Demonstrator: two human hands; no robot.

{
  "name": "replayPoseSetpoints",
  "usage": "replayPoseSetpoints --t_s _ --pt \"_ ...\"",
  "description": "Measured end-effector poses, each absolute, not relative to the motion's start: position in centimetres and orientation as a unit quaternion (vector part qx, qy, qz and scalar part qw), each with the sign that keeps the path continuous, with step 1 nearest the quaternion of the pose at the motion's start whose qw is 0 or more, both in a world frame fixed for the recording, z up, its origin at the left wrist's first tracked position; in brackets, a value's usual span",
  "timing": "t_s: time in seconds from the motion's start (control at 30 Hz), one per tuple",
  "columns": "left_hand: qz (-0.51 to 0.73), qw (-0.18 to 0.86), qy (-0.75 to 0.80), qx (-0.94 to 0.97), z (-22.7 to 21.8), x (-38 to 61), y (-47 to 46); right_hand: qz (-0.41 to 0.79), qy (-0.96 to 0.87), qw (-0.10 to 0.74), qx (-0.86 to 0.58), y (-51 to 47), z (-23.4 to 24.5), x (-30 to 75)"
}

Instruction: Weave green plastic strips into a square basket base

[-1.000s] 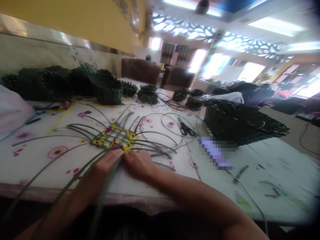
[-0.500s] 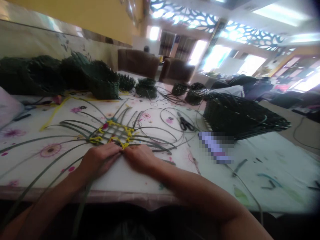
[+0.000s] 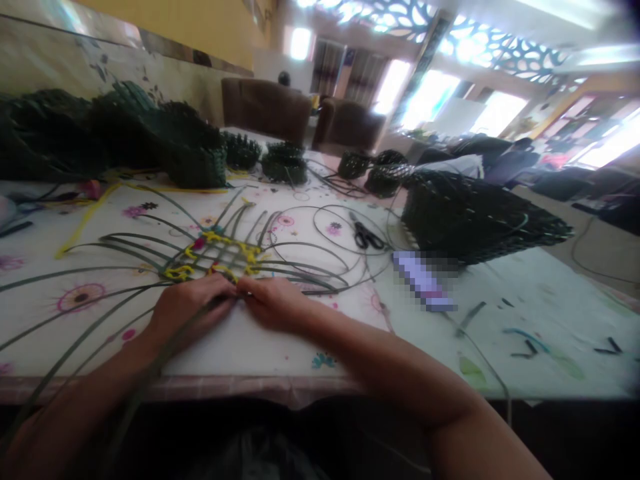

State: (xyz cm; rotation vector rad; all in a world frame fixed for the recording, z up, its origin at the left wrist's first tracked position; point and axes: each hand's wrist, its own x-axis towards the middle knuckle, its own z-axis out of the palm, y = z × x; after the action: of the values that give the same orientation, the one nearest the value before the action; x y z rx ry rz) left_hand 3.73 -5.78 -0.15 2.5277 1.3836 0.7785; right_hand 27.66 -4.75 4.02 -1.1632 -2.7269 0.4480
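Note:
A flat woven lattice (image 3: 215,257) of dark green strips lies on the table, with yellow ties along its edges and long loose strips fanning out on all sides. At its near edge, my left hand (image 3: 197,303) has its fingers closed on a green strip (image 3: 175,340), which trails back over my forearm. Right beside it, almost touching, my right hand (image 3: 273,300) pinches the near edge where a green strip meets the yellow tie. The fingertips of both hands partly hide the spot they grip.
Black-handled scissors (image 3: 367,233) lie beyond a loose coil of thin strip. A large dark basket (image 3: 475,217) rests on its side at right, by a blurred purple object (image 3: 423,280). Several dark green baskets (image 3: 185,147) line the back, and strip offcuts (image 3: 525,348) are scattered at right.
The whole scene has shifted slightly left and up in view. Both hands stay together at the lattice's near edge, and the strip over my left forearm has swung.

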Motion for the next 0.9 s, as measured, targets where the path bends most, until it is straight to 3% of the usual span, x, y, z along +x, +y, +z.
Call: replayPoseSetpoints --t_s 0.17,0.47,0.77,0.9 --pt "0.272 0.087 0.466 0.838 0.3 4.0 -5.9 0.147 -0.924 0.078 -0.345 -4.5 3.5 28.0" --pt "0.258 0.069 0.458 0.848 0.3 3.8 -5.8 0.048 -0.933 -0.019 -0.357 -5.9 4.5 27.6" --pt "0.238 0.074 0.467 0.848 1.1 4.2 -5.8 -0.054 -0.938 -0.031 -0.340 -7.8 4.6 26.5" --pt "0.247 0.077 0.466 0.846 0.8 4.3 -5.7 -0.094 -0.935 0.013 -0.341 -8.0 4.1 26.4"
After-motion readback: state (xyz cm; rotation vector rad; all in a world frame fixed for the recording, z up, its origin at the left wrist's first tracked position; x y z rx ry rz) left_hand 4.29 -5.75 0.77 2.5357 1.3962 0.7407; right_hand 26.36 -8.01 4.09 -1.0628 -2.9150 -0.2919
